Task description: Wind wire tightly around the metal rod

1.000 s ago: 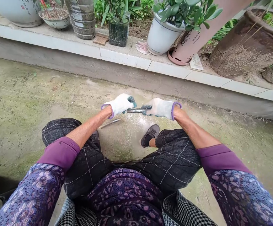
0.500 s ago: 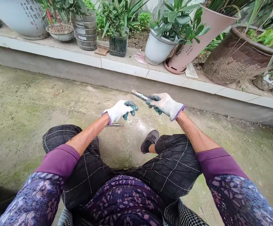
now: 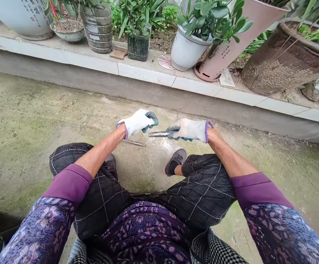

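Note:
My right hand (image 3: 185, 129), in a white knit glove with dark green coated fingers, is wrapped round a silvery ribbed rod (image 3: 158, 134). The rod points left, nearly level, with its free end just short of my left hand. My left hand (image 3: 140, 121) wears a matching glove and is closed, fingers curled towards the thumb; whatever may be between them is hidden. Below my left wrist shows a thin metal rod (image 3: 136, 143), partly hidden by the wrist. A whitish powdery patch (image 3: 163, 144) marks the concrete ground between my feet.
Ahead runs a low tiled ledge (image 3: 145, 75) carrying potted plants, among them a white pot (image 3: 188, 51), a pink tall pot (image 3: 225, 47) and a brown clay pot (image 3: 280, 62). My shoe (image 3: 175, 161) stands close beneath my right hand.
My right hand has come lower, and its rod has swung from tilted up to nearly level. My left hand has risen slightly and curled tighter. The thin rod below now looks more slanted.

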